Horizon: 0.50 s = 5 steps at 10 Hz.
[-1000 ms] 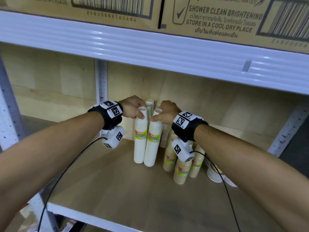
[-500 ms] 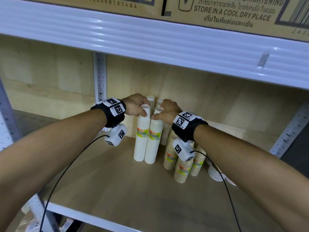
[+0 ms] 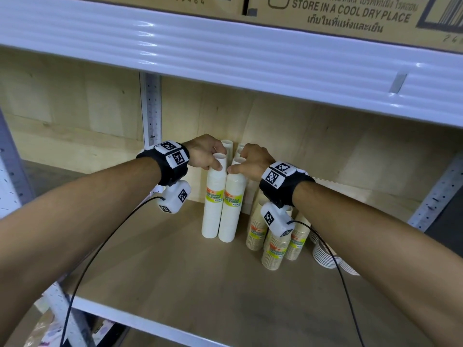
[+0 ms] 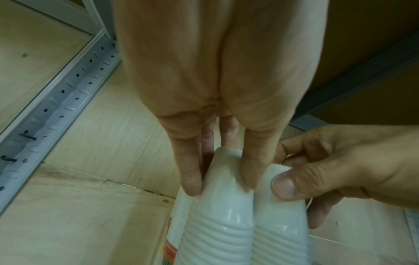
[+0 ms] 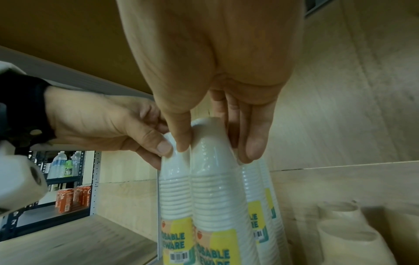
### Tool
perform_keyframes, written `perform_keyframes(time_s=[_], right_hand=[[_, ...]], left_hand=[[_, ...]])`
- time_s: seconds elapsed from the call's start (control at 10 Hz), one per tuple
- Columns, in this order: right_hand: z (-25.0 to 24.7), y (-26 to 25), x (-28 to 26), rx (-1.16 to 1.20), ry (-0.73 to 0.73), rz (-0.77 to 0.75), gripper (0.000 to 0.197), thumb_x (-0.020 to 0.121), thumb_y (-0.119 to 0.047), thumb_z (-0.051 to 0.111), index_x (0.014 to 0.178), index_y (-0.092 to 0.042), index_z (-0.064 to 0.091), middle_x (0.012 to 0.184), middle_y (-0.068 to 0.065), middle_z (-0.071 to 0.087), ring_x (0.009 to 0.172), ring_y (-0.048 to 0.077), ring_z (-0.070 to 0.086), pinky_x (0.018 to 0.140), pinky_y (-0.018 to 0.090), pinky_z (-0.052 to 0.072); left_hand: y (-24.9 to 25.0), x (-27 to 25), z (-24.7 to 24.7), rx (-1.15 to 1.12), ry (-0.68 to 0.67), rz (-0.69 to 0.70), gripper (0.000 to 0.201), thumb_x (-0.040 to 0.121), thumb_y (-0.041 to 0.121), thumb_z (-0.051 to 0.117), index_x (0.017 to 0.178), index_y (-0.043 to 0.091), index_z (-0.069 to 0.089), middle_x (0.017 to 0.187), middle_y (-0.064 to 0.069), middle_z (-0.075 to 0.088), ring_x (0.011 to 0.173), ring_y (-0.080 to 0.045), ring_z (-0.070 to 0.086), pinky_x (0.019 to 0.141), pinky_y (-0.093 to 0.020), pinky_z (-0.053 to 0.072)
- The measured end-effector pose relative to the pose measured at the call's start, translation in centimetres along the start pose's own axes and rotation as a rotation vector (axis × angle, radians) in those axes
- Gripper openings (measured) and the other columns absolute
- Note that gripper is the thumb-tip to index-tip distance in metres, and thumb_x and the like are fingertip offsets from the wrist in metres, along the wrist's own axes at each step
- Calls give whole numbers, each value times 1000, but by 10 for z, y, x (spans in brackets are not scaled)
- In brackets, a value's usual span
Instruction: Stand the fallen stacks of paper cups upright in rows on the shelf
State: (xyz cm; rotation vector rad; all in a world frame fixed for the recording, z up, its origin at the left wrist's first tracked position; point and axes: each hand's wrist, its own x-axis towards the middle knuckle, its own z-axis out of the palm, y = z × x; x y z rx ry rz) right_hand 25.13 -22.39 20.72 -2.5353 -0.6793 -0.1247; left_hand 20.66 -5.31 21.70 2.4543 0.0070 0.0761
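Two tall white cup stacks stand upright side by side on the wooden shelf (image 3: 155,269), each with a yellow label. My left hand (image 3: 209,156) grips the top of the left white stack (image 3: 212,206) between thumb and fingers (image 4: 190,172). My right hand (image 3: 246,162) grips the top of the right white stack (image 3: 231,211) the same way, thumb (image 5: 181,132) in front. Two more white stacks (image 3: 228,145) stand behind them against the back wall. Several shorter tan cup stacks (image 3: 274,246) stand upright to the right, partly hidden by my right wrist camera.
A pile of white plates or lids (image 3: 325,254) lies on the shelf right of the tan stacks. The upper shelf beam (image 3: 225,53) hangs low above my hands, with cardboard boxes (image 3: 350,13) on it. A perforated upright (image 3: 150,108) stands at the back left.
Both hands have kept their hold on the two front white stacks, which have shifted slightly back towards the wall. The head view has tilted down a little.
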Motion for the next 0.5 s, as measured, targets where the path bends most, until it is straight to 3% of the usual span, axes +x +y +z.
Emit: perform_keyframes(time_s=[0.2, 0.3, 0.4, 0.5], right_hand=[[-13, -6, -13, -74, 39, 0, 63, 73, -56, 73, 121, -19, 54, 119, 0, 58, 97, 19, 58, 77, 31, 47], [-18, -11, -26, -109, 73, 2, 57, 81, -58, 63, 121, -19, 55, 118, 2, 59, 100, 23, 60, 82, 35, 50], [-22, -14, -45, -56, 122, -24, 37, 92, -49, 53, 108, -17, 62, 109, 3, 64, 98, 25, 62, 83, 37, 51], [-5, -5, -71, 38, 161, -71, 22, 93, -36, 52, 85, -20, 64, 88, 0, 69, 84, 24, 65, 77, 37, 55]], left_hand=[[10, -9, -10, 75, 32, 15, 53, 84, 20, 75, 133, 17, 56, 123, -6, 58, 103, -20, 59, 83, -29, 52], [13, -18, -16, 170, 86, 38, 50, 87, 32, 71, 133, 23, 56, 123, -2, 58, 108, -18, 56, 85, -25, 43], [20, -37, -20, 168, 132, 57, 49, 87, 42, 69, 131, 27, 57, 122, 0, 57, 107, -16, 57, 83, -26, 43], [15, -61, -11, 129, 232, 91, 42, 87, 40, 70, 126, 28, 60, 116, 2, 59, 100, -13, 60, 81, -25, 44]])
